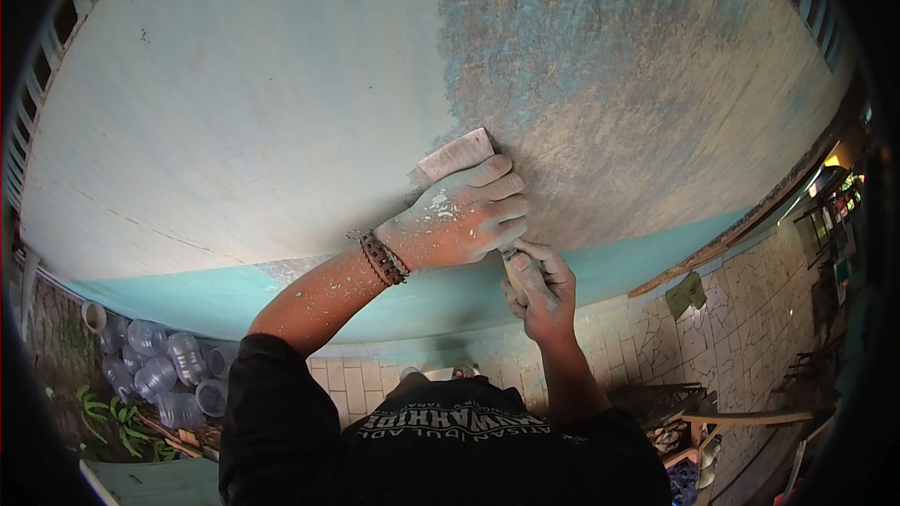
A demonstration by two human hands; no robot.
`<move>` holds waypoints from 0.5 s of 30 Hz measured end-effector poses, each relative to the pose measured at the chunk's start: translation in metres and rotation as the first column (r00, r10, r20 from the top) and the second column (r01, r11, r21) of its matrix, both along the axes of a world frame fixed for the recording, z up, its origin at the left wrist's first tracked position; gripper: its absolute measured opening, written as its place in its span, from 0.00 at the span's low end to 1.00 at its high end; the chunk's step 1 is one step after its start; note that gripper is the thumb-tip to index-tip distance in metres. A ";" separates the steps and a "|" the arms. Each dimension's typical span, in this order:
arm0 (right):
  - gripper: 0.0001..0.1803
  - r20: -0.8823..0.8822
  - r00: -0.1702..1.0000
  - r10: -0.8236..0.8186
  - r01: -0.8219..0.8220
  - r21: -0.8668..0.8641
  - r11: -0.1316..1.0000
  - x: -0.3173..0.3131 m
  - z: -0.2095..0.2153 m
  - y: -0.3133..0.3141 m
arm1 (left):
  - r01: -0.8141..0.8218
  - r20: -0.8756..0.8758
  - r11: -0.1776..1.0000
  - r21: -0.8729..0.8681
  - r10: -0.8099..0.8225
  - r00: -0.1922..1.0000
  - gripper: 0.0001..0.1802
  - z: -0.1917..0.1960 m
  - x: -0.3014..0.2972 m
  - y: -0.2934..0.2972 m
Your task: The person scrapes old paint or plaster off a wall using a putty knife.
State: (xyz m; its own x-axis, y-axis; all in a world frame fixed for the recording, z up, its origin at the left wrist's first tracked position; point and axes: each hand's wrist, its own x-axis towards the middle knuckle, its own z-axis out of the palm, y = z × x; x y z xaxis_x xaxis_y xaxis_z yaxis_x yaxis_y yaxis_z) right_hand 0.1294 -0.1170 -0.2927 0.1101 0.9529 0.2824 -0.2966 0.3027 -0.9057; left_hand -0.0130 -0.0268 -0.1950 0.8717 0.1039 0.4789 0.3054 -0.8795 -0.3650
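Note:
A scraper with a wide flat metal blade lies against a wall before me. My left hand, flecked with paint and dust, is closed over the tool just behind the blade. Lower down, my right hand wraps round the end of its handle. The blade's edge sits near the border between smooth pale paint on the left and a scraped, mottled blue and grey-brown patch on the right. My left hand hides the middle of the scraper.
A turquoise band runs along the wall's foot. Clear plastic jars are heaped at lower left beside green plants. Tiled floor extends to the right, with a green cloth on it. Wooden pieces stand at lower right.

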 end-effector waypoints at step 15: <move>0.12 -0.079 0.996 0.036 -0.035 0.013 0.999 0.003 0.030 0.006 | 0.078 0.045 0.996 0.044 -0.080 0.996 0.08 0.011 0.000 0.012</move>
